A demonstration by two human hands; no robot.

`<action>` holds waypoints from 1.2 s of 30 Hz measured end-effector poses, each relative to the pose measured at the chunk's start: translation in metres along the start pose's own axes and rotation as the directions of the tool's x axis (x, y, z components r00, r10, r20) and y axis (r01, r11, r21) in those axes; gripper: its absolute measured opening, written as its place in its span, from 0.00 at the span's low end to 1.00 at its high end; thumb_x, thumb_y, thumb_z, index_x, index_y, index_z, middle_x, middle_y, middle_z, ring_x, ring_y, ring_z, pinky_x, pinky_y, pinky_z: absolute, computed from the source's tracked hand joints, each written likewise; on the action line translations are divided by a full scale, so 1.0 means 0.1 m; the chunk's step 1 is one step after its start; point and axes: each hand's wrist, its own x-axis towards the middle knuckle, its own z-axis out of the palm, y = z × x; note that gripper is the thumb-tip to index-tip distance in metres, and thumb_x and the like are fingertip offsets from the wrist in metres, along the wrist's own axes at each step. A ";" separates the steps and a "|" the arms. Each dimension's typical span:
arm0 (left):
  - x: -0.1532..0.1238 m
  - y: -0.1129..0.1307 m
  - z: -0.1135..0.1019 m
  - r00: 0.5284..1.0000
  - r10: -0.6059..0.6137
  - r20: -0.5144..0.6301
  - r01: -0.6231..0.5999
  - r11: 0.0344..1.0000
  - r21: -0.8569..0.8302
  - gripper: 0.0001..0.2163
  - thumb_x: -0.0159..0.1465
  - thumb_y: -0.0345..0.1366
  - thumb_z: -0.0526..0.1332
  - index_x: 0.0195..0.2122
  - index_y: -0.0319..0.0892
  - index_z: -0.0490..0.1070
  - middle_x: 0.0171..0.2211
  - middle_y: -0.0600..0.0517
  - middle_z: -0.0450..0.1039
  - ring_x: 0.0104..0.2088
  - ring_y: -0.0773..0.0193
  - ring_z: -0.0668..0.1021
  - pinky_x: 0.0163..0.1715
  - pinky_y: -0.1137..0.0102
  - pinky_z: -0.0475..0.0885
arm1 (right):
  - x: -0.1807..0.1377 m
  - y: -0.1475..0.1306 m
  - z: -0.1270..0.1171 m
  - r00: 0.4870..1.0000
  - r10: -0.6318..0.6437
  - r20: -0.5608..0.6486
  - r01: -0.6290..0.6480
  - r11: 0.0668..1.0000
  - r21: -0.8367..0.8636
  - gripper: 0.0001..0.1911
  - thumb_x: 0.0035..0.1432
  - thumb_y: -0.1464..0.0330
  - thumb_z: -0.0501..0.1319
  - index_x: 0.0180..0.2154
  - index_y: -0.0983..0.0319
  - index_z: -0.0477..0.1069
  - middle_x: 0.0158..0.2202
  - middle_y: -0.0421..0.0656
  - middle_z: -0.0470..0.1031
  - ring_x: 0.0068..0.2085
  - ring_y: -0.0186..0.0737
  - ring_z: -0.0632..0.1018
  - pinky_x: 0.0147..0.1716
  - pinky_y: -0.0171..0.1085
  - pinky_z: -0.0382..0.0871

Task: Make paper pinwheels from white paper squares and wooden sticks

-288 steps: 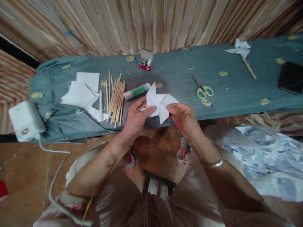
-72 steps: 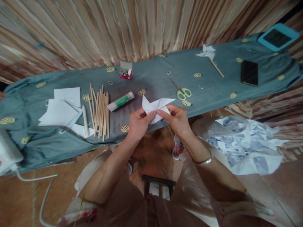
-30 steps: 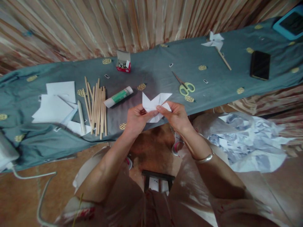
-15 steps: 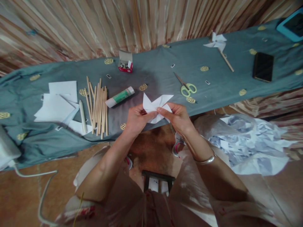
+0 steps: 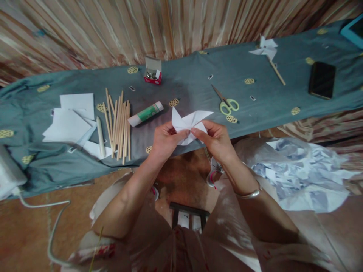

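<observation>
— Striped curtain [image 5: 113,30] is seen behind a teal-clothed table [image 5: 187,81], on which wooden sticks [image 5: 119,122] and a glue stick [image 5: 145,113] are laid.
— And the folded white paper [image 5: 189,120]?
— It is held over the table's near edge, pinched at its lower middle by the left hand [image 5: 164,141] and right hand [image 5: 217,139], whose fingertips are closed on it.

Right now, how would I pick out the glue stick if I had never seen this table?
Find the long table under the grey-green cloth. Near its middle, between the bundle of wooden sticks and the folded white paper, lies the glue stick. It is the only stubby white tube with a green label, thicker than any stick.
</observation>
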 end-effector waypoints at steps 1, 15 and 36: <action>0.00 0.00 0.00 1.000 0.001 -0.002 -0.001 1.000 -0.009 0.13 0.41 0.37 0.76 0.26 0.39 0.78 0.26 0.54 0.78 0.26 0.66 0.76 0.30 0.70 0.72 | 0.00 0.01 0.00 1.000 -0.007 -0.005 0.007 1.000 -0.006 0.16 0.45 0.55 0.71 0.26 0.60 0.75 0.25 0.37 0.73 0.28 0.34 0.68 0.30 0.35 0.64; 0.01 -0.03 0.00 0.999 0.038 -0.011 -0.038 0.998 0.050 0.13 0.44 0.39 0.75 0.26 0.39 0.79 0.24 0.54 0.76 0.24 0.67 0.74 0.26 0.71 0.69 | 0.00 0.02 -0.01 0.999 -0.037 -0.034 0.034 0.996 -0.085 0.12 0.49 0.60 0.68 0.24 0.61 0.71 0.23 0.36 0.69 0.26 0.32 0.66 0.27 0.34 0.60; -0.01 0.11 -0.02 0.994 -0.030 -0.102 0.023 0.997 -0.068 0.11 0.41 0.38 0.75 0.22 0.40 0.77 0.20 0.55 0.76 0.20 0.69 0.72 0.24 0.73 0.69 | 0.01 -0.02 -0.04 0.995 -0.066 -0.077 0.053 0.985 -0.162 0.23 0.55 0.48 0.64 0.25 0.61 0.74 0.21 0.36 0.68 0.25 0.32 0.66 0.28 0.34 0.60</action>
